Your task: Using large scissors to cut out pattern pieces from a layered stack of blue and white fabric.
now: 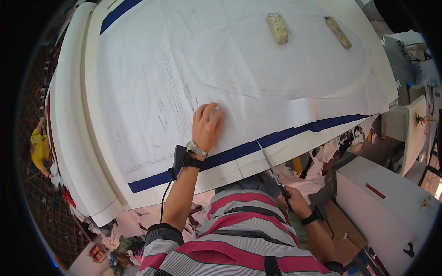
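My left hand (207, 125) rests on a large white pattern paper (147, 83) printed with lines, fingers apart and slightly curled, with a watch and a black strapped device on that wrist. The paper lies over dark blue fabric (322, 124), whose edge shows along the near side. My right hand (294, 202) grips long metal scissors (276, 178) by the dark handles; the blades point up across the blue strip at the table's near edge. Two wrapped elongated weights (277, 28) sit on the paper at the far right.
A thick white roll (71, 115) runs along the table's left side. Past it, a person in yellow (40, 147) stands. Pale scraps (308, 172) hang below the near edge. A grey cabinet (363, 193) stands at lower right beside a cardboard box (345, 225).
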Demonstrator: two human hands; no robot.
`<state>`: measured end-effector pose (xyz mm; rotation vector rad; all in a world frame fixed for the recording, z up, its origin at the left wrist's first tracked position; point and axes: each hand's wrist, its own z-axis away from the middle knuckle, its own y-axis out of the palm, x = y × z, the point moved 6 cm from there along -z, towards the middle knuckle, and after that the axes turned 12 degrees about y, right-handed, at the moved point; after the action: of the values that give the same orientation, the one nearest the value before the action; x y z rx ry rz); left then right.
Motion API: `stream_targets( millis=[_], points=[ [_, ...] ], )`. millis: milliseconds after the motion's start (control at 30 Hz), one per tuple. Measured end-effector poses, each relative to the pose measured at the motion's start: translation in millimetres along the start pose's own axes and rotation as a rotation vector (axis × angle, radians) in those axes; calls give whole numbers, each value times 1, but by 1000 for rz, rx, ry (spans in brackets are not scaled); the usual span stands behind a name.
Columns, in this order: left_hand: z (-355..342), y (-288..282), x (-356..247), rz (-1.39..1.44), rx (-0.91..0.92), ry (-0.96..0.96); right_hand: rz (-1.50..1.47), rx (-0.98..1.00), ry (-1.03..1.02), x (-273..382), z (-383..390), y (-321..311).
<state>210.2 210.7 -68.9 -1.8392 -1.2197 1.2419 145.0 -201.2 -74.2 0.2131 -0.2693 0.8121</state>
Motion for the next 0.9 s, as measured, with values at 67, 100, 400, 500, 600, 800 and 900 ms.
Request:
stream_targets(
  millis=[67, 100, 400, 500, 600, 800, 900],
  points=[
    [-5, -4, 3, -47, -32, 9, -4, 4, -22, 6, 1, 0],
    [-6, -3, 5, -41, -28, 3, -10, 9, -55, 10, 1, 0],
    [-1, 6, 10, 9, 2, -30, 51, 36, -72, 38, -18, 4],
    [1, 6, 10, 6, 11, -34, 25, 65, 8, 40, -16, 3],
    [0, 8, 10, -2, 29, -43, 81, 22, -79, 40, -21, 3],
    [-2, 6, 9, -10, 35, -35, 93, 25, -169, 69, -31, 4],
    [-2, 7, 9, -17, 37, -32, 107, 9, -97, 75, -31, 4]
  ],
)
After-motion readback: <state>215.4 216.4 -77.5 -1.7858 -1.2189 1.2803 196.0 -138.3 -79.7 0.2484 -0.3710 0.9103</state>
